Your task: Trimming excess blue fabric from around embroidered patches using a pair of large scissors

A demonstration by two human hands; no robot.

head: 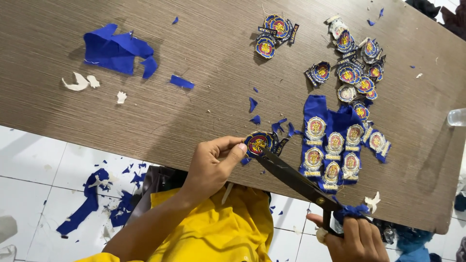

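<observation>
My left hand [211, 162] pinches a round blue embroidered patch [257, 143] at the table's near edge. My right hand [354, 237] grips black scissors [296, 179] whose handle is wrapped in blue cloth; the blades reach up and left and meet the patch's lower edge. Just right of the patch lies a blue fabric sheet [330, 145] bearing several uncut patches in rows.
Cut patches lie in a pile [357, 68] at the far right and a smaller group [274, 31] at the far middle. A large blue fabric scrap [116, 51] and white scraps [80, 82] lie left on the wooden table [194, 97]. Blue offcuts litter the tiled floor [99, 194].
</observation>
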